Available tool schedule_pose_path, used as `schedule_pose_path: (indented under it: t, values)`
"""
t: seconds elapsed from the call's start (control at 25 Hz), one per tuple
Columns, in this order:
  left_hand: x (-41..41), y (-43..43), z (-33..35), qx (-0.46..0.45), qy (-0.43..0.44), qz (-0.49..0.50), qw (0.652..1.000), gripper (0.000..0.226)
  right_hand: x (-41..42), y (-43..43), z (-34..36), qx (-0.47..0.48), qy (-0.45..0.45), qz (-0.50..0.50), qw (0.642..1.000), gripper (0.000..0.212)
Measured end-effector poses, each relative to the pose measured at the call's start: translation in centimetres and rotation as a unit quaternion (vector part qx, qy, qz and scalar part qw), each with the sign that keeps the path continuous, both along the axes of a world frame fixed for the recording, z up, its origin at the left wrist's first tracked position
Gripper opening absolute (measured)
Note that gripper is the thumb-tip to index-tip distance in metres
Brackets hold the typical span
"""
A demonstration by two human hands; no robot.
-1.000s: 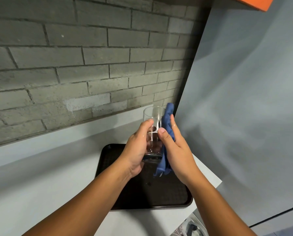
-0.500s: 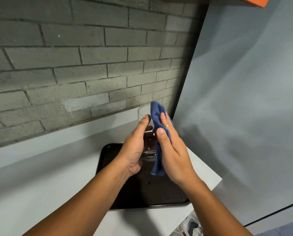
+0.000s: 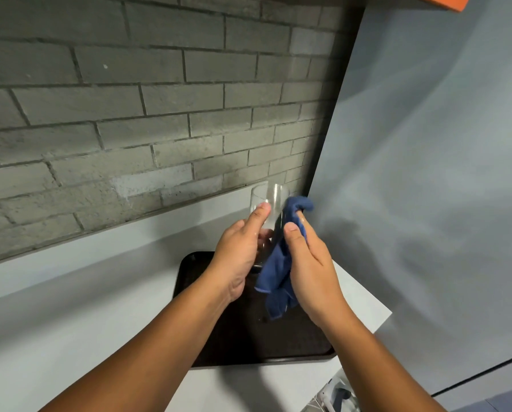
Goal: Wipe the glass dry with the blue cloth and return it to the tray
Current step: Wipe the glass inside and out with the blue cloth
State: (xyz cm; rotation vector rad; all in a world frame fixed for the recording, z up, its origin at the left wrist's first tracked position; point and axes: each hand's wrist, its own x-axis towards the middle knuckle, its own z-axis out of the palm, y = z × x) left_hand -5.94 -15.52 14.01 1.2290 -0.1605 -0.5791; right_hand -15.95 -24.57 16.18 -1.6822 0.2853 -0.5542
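Grey brick wall (image 3: pixel 159 99), white counter (image 3: pixel 70 322)

One glass (image 3: pixel 270 195), one cloth (image 3: pixel 278 272), one tray (image 3: pixel 249 337).

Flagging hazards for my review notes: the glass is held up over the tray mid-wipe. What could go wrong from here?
1. The glass is held in the air by the left hand alone, whose skin looks wet; it could slip and drop onto the black tray.
2. The right hand presses the blue cloth against one side only; a hard push might twist the glass loose.
3. The tray sits near the counter's corner, so a fallen glass could roll off.
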Motion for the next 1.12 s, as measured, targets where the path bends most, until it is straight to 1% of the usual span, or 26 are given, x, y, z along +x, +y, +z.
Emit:
schedule_pose_path:
  t: [0.08,0.12,0.16,0.2,0.24,0.28,0.32,0.4,0.44,0.52,0.56,0.6,0.68,0.72,0.76,0.8,0.84,0.88,1.0,1.12]
  values:
    - [-0.4,-0.1,0.2,0.0,0.028,0.008,1.0,0.077,-0.1,0.3,-0.1,-0.061,0.002,0.01,0.998,0.048]
    - [-0.5,-0.1,0.1,0.004,0.039,0.008,0.999,0.078,0.0,0.1,-0.1,-0.069,0.008,0.013,0.997,0.049]
    - [-0.5,0.0,-0.1,0.008,0.045,0.015,0.999,0.07,0.1,-0.2,-0.2,-0.046,0.01,0.012,0.999,0.047]
    - [-0.7,0.3,0.0,0.006,0.053,0.014,0.998,0.06,0.2,-0.3,-0.3,-0.009,0.009,0.003,1.0,0.042]
    - [-0.7,0.5,-0.1,-0.002,0.056,0.005,0.998,0.055,0.2,-0.2,-0.3,0.022,0.013,0.0,1.0,0.035]
    - [-0.7,0.5,-0.1,-0.006,0.058,-0.001,0.998,0.057,0.0,0.1,-0.2,0.025,0.013,-0.002,1.0,0.032]
    - [-0.7,0.5,-0.2,-0.005,0.059,-0.004,0.998,0.063,-0.1,0.5,0.0,0.01,0.013,0.002,1.0,0.033]
    - [-1.2,0.4,0.4,-0.022,0.044,-0.014,0.999,0.073,0.1,0.2,-0.5,-0.01,0.008,0.006,1.0,0.045]
    - [-1.3,0.3,0.5,-0.023,0.03,-0.027,0.999,0.07,0.3,0.0,-0.3,0.009,-0.003,0.013,1.0,0.048]
    - [-0.7,0.0,0.1,-0.023,0.012,-0.011,1.0,0.049,0.1,-0.1,-0.3,0.064,-0.006,0.016,0.998,0.042]
    - [-0.6,-0.1,0.3,-0.026,0.018,-0.005,0.999,0.045,-0.1,0.2,-0.3,0.072,-0.01,0.015,0.997,0.04]
    - [-0.4,-0.1,0.2,-0.03,0.02,0.011,0.999,0.049,-0.4,0.7,-0.1,0.055,-0.015,0.011,0.998,0.041]
    - [-0.6,-0.4,0.0,-0.037,0.014,0.009,0.999,0.08,-0.5,1.0,-0.1,0.018,-0.019,0.003,1.0,0.045]
    - [-1.0,-0.3,0.2,-0.04,0.016,0.004,0.999,0.084,-0.2,0.7,-0.3,0.02,-0.018,0.0,1.0,0.046]
    - [-1.0,-0.2,0.3,-0.045,0.017,0.008,0.999,0.072,0.1,0.4,-0.3,0.04,-0.013,-0.002,0.999,0.046]
    - [-1.2,0.0,0.6,-0.048,0.014,0.006,0.999,0.055,0.2,0.1,-0.3,0.063,-0.012,-0.002,0.998,0.045]
    - [-1.3,0.2,0.8,-0.049,0.009,0.0,0.999,0.042,0.1,0.2,-0.2,0.08,-0.01,0.001,0.997,0.043]
    - [-1.5,0.3,1.1,-0.044,0.012,0.0,0.999,0.036,0.1,0.3,0.0,0.084,-0.014,0.006,0.996,0.04]
    - [-1.4,0.5,1.4,-0.055,0.011,0.005,0.998,0.034,0.0,0.7,0.1,0.098,-0.007,0.004,0.995,0.034]
    - [-1.4,0.7,1.6,-0.024,0.004,0.023,0.999,0.036,0.1,0.5,-0.1,0.13,0.006,0.013,0.991,0.033]
